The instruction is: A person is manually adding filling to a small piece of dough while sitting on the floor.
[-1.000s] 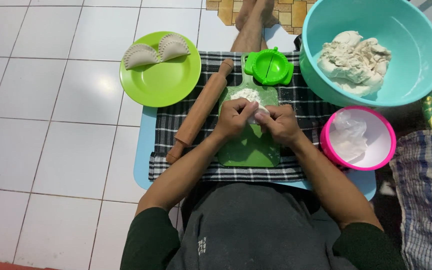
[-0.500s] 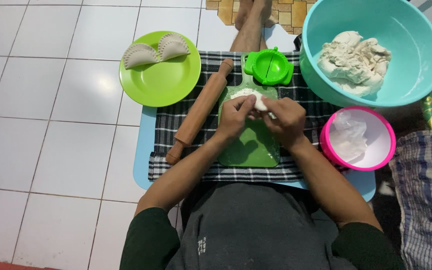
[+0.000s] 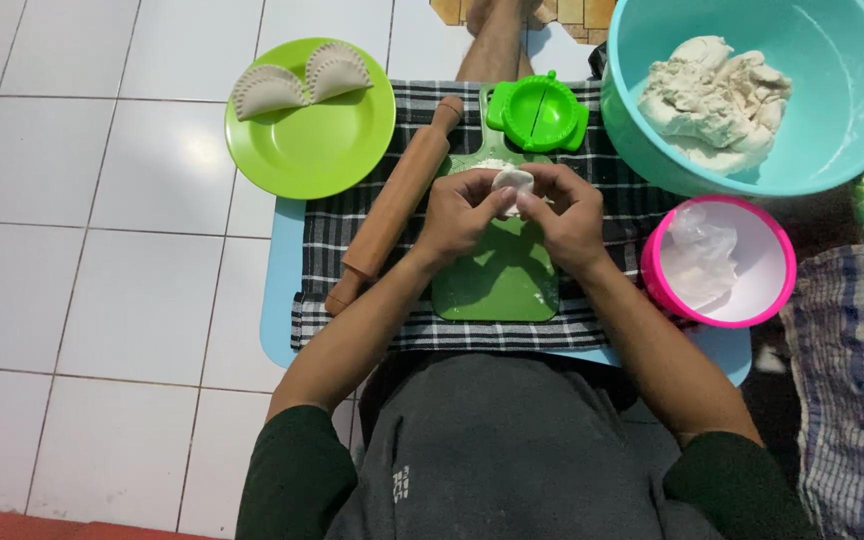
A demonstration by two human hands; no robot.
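While both hands meet over the far end of the green cutting board [image 3: 500,285], the left hand [image 3: 462,212] and the right hand [image 3: 570,215] pinch a small white lump of dough [image 3: 512,182] between their fingertips, closed on it from either side. The board lies on a checked cloth [image 3: 337,225]. A wooden rolling pin [image 3: 394,205] rests at the cloth's left, a green dumpling press [image 3: 537,112] at its far edge.
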